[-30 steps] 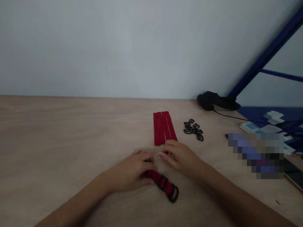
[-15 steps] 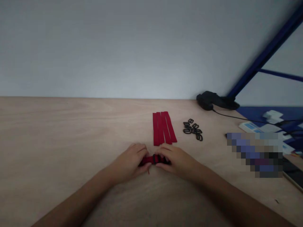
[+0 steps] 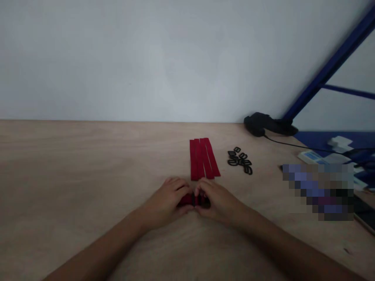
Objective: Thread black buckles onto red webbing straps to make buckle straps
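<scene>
Well, a short red strap (image 3: 186, 200) sits low over the wooden table (image 3: 88, 164), right in front of the person, with dark bands that look like small plastic loops (image 3: 194, 200) on it. It seems light and soft, so it will likely bend easily, and the smooth loops may slip a bit. The best place to hold it looks like the flat red part, close to the loops. Its long side runs left to right, across the person's view. The left hand (image 3: 165, 201) holds one end, and the right hand (image 3: 218, 203) holds the other. Both hands are closed on it, with the fingers curled over and hiding most of it. Just past the hands lies a neat group of long red strips (image 3: 203, 159), pointing away from the person. To the right of those is a small pile of black plastic loops (image 3: 239, 160). Farther back, near the wall, sits a black clamp-like thing (image 3: 263, 125) with a thin black cable (image 3: 301, 147). A blurred patch (image 3: 318, 191) hides something on the right.
</scene>
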`<act>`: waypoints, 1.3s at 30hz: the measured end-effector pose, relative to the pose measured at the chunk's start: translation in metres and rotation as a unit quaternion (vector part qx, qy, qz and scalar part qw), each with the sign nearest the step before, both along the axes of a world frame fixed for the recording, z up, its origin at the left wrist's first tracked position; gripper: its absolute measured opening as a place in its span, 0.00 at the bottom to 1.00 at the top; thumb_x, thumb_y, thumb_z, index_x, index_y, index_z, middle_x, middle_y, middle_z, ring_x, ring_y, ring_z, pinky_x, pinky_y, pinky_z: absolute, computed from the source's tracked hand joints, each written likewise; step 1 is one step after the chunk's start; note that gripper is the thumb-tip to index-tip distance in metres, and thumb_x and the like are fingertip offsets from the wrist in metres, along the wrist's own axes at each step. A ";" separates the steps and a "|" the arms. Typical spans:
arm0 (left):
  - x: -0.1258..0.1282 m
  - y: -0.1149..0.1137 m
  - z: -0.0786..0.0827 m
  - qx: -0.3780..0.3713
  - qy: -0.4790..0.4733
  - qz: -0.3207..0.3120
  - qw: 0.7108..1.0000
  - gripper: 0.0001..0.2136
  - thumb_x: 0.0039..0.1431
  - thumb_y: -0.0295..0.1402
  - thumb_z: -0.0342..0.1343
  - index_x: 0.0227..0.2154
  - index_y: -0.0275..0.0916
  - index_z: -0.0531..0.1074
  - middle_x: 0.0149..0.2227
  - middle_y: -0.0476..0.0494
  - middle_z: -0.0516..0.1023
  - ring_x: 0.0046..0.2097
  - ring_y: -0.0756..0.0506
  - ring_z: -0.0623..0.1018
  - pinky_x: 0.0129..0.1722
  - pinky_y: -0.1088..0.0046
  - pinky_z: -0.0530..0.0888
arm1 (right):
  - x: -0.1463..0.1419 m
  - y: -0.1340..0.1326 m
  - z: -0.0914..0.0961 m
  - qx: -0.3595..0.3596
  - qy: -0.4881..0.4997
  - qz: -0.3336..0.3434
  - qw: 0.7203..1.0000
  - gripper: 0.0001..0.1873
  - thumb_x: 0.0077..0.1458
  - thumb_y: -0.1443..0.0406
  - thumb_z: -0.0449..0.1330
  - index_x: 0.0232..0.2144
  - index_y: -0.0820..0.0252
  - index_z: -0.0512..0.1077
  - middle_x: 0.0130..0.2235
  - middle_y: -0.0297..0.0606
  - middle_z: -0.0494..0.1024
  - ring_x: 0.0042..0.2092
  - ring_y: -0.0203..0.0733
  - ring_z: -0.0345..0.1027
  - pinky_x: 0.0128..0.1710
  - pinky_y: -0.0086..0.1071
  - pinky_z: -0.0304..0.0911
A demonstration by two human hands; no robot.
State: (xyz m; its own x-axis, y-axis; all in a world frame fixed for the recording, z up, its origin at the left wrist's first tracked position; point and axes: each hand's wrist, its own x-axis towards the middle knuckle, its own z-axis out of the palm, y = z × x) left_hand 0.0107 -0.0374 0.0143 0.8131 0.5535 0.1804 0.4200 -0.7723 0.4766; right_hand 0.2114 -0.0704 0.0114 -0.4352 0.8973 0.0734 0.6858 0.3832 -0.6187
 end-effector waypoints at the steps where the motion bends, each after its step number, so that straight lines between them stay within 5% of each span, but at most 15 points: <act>1: 0.000 0.000 0.000 -0.001 -0.005 -0.003 1.000 0.11 0.61 0.35 0.55 0.45 0.39 0.71 0.44 0.42 0.74 0.47 0.41 0.70 0.50 0.62 0.66 | 0.001 0.001 0.000 -0.007 0.008 -0.004 1.000 0.13 0.42 0.73 0.64 0.31 0.60 0.66 0.34 0.34 0.69 0.36 0.39 0.63 0.34 0.30 0.58; 20: -0.003 0.001 0.002 0.013 -0.090 -0.070 0.993 0.20 0.54 0.27 0.57 0.51 0.40 0.70 0.47 0.42 0.76 0.47 0.45 0.74 0.51 0.67 0.70 | 0.018 0.009 0.021 -0.235 0.159 0.065 0.957 0.08 0.57 0.63 0.58 0.28 0.61 0.66 0.29 0.31 0.69 0.31 0.34 0.62 0.30 0.27 0.57; 28: -0.001 -0.002 0.004 -0.013 -0.097 -0.051 0.994 0.19 0.53 0.27 0.57 0.49 0.39 0.70 0.48 0.41 0.74 0.49 0.44 0.73 0.51 0.67 0.71 | 0.001 0.003 0.013 -0.160 0.148 -0.020 0.976 0.11 0.50 0.64 0.63 0.24 0.60 0.64 0.26 0.31 0.69 0.29 0.34 0.62 0.27 0.26 0.55; 33: -0.001 -0.002 0.001 0.004 -0.088 -0.055 0.995 0.18 0.57 0.37 0.59 0.49 0.39 0.70 0.49 0.39 0.75 0.51 0.42 0.73 0.52 0.64 0.71 | 0.002 0.003 0.011 -0.182 0.171 -0.010 0.968 0.08 0.51 0.65 0.60 0.24 0.61 0.66 0.27 0.32 0.70 0.29 0.35 0.63 0.27 0.27 0.56; 39: -0.003 0.000 0.002 -0.012 -0.126 -0.079 0.989 0.18 0.57 0.33 0.58 0.51 0.39 0.70 0.48 0.39 0.75 0.49 0.43 0.75 0.51 0.66 0.72 | 0.009 0.005 0.012 -0.223 0.196 -0.011 0.955 0.06 0.46 0.68 0.58 0.21 0.60 0.64 0.23 0.28 0.66 0.26 0.32 0.57 0.26 0.25 0.52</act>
State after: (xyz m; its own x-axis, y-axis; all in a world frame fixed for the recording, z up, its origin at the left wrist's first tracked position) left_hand 0.0075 -0.0372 0.0160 0.8207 0.4302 0.3760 0.1614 -0.8058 0.5698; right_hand 0.2201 -0.0649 0.0238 -0.4341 0.8858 -0.1642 0.3735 0.0111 -0.9276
